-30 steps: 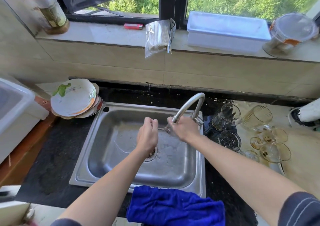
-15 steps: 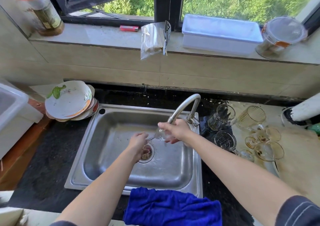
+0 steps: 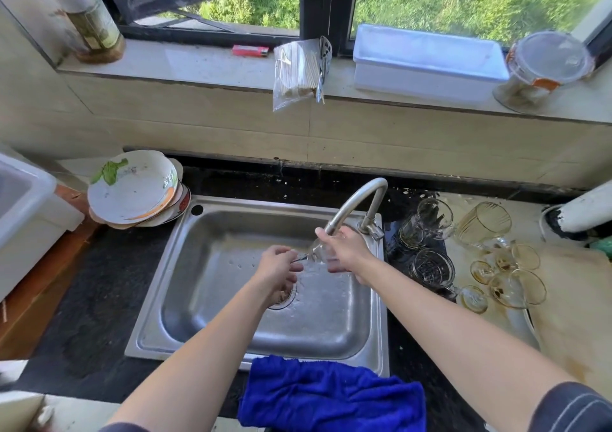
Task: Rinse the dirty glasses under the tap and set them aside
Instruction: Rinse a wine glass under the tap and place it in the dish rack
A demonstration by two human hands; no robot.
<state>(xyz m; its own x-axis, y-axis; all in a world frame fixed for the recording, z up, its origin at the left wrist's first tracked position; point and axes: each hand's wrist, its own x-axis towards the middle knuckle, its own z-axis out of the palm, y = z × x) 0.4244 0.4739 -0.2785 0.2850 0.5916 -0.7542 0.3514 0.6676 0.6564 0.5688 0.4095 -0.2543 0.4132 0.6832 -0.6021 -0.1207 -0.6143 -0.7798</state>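
Right sleeve (image 3: 576, 408) short, charcoal, thin pale stripes; left sleeve (image 3: 123, 427) dark; forearms (image 3: 430, 315) bare.

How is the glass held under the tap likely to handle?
Probably slippery: the glass sits under the tap. Likely fragile: clear and thin, with a slim stem that the left hand pinches. The right hand grips its bowl.

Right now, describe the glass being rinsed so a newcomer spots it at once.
Find the steel sink and its curved tap. Under the spout, the right hand grips a clear glass tipped sideways, the left hand pinching its stem. Only this one is held; the other glasses sit on the counter.
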